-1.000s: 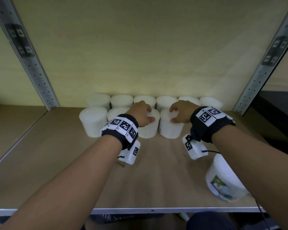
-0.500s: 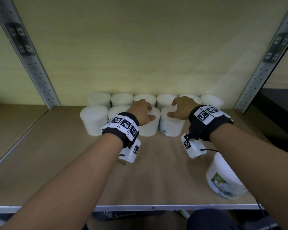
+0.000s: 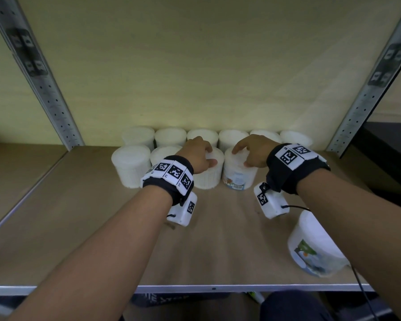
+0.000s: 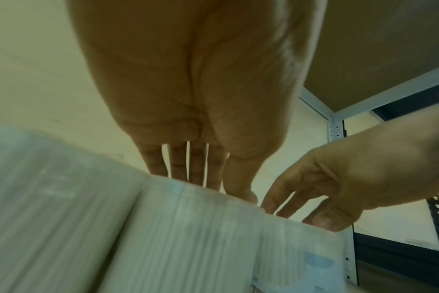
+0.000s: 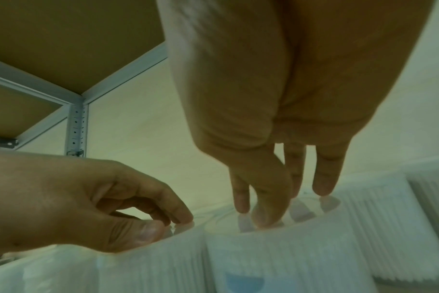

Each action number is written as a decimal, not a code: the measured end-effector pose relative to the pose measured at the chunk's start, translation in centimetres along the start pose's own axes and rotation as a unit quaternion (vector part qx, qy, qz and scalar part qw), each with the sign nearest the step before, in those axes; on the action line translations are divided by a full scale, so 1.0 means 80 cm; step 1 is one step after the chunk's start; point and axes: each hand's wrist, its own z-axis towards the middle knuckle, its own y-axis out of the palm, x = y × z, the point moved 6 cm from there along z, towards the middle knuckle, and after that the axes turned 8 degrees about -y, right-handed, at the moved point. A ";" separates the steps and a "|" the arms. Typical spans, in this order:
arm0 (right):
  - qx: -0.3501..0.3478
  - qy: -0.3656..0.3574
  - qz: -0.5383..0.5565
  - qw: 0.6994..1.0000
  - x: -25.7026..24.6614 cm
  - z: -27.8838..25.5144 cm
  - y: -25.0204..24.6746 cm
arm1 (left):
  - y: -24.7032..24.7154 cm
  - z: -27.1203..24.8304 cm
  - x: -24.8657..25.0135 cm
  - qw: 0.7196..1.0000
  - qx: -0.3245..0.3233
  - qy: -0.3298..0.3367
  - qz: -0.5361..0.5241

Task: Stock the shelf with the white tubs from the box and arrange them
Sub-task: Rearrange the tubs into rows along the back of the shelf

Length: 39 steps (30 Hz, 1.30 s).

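Two rows of white tubs stand at the back of the wooden shelf (image 3: 102, 228): several in the back row (image 3: 170, 136) and several in front. My left hand (image 3: 204, 156) sits arched on the lid of a ribbed white tub (image 3: 206, 179), with its fingertips (image 4: 196, 178) and thumb gripping the lid. Beside it, my right hand (image 3: 243, 156) grips the lid of a labelled tub (image 3: 239, 177) from above, its fingertips (image 5: 323, 190) on the top. That tub's label and barcode face front. The two hands are close together.
Another labelled white tub (image 3: 310, 246) stands alone near the shelf's front right edge, under my right forearm. Grey metal uprights (image 3: 56, 112) frame the bay on both sides. A dark unit (image 3: 389, 158) sits to the right. The box is not in view.
The tub under my right hand has turned, so its label and barcode now face front. Both hands stayed on their lids and shifted slightly toward the back.
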 end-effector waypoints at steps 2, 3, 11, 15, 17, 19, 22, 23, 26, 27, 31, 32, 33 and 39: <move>-0.002 -0.013 0.004 1.000 0.000 0.000 0.000 | 0.001 -0.001 0.000 1.000 0.001 0.000 0.000; -0.001 -0.018 0.007 1.000 0.000 0.000 0.000 | 0.001 -0.001 0.000 1.000 0.001 0.000 0.001; 0.004 0.050 -0.038 0.998 0.011 0.004 0.003 | 0.002 -0.002 0.001 1.000 0.002 0.003 0.005; 0.005 0.055 -0.046 0.997 0.008 0.005 0.004 | 0.002 -0.002 0.001 1.000 0.002 0.003 0.002; 0.006 0.053 -0.048 0.997 0.005 0.003 0.002 | 0.001 -0.002 0.001 1.000 0.002 0.003 0.001; 0.004 0.045 -0.048 0.998 0.004 0.000 0.001 | 0.002 -0.002 0.001 1.000 0.003 0.005 0.003; -0.005 0.031 -0.027 0.999 0.004 -0.001 0.002 | 0.001 -0.003 0.001 1.000 0.004 0.004 -0.002; -0.009 0.027 -0.021 0.999 0.004 -0.001 0.002 | 0.001 -0.003 0.001 1.000 0.003 0.004 -0.002; -0.016 0.015 -0.012 1.000 0.001 -0.003 -0.001 | 0.002 -0.003 0.002 1.000 0.002 0.004 0.004; -0.016 0.012 -0.009 1.000 0.000 -0.003 -0.001 | 0.002 -0.003 0.001 1.000 0.002 0.004 0.004; 0.008 0.035 0.004 0.999 0.001 0.000 -0.007 | 0.001 -0.004 0.002 1.000 0.001 0.005 0.005; 0.020 0.045 -0.003 0.999 0.002 0.002 -0.009 | 0.001 -0.004 0.001 1.000 0.001 0.005 0.004; 0.031 0.055 -0.011 0.998 0.003 0.003 -0.011 | 0.001 -0.004 0.001 1.000 0.000 0.005 0.002; 0.015 0.078 -0.044 0.996 0.006 0.007 0.004 | 0.000 -0.004 0.001 1.000 0.004 0.005 -0.001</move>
